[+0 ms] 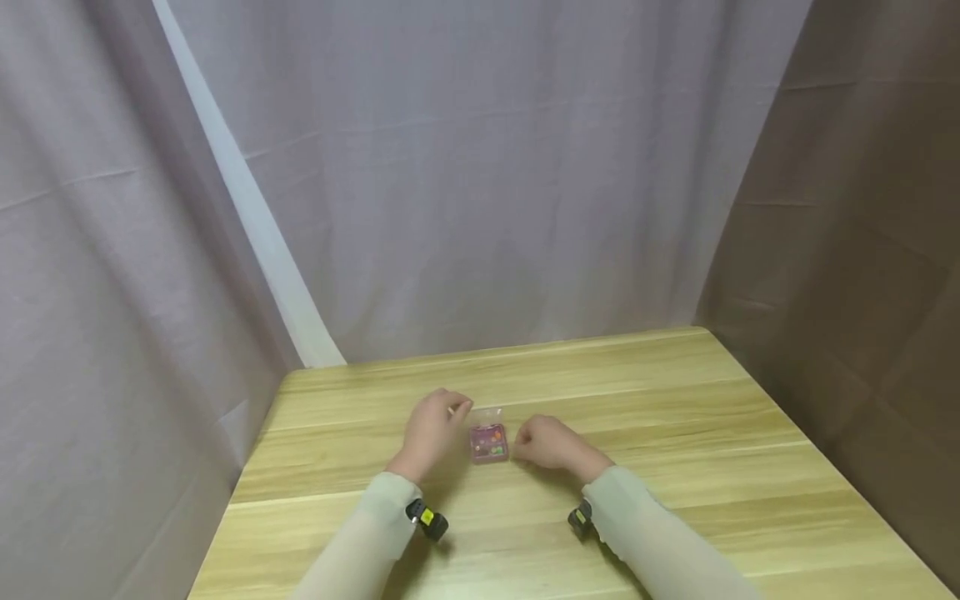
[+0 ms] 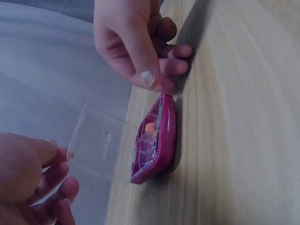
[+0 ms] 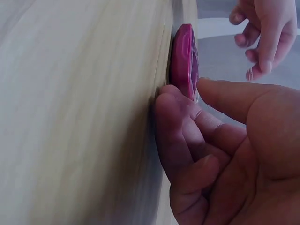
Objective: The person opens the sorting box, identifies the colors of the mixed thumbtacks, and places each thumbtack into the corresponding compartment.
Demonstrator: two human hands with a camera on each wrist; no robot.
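Note:
A small magenta pill box point(image 1: 489, 445) with dividers lies on the table, its clear hinged lid point(image 2: 101, 140) raised. Small orange pieces point(image 2: 150, 129) show in its compartments, and green ones point(image 1: 497, 451) in the head view. On the left, my left hand point(image 1: 435, 427) pinches the lid's free edge between thumb and finger, as the left wrist view shows. My right hand point(image 1: 551, 443) stays beside the box's right side, fingers loosely curled and thumb extended. Its fingertips point(image 3: 171, 105) are close to the box corner; I see nothing gripped in them.
The wood-grain table point(image 1: 675, 400) extends around the box on all sides. Grey curtains point(image 1: 450, 208) hang behind it and to the left, with a browner one point(image 1: 862, 250) on the right. Black camera straps point(image 1: 429, 518) sit on both wrists.

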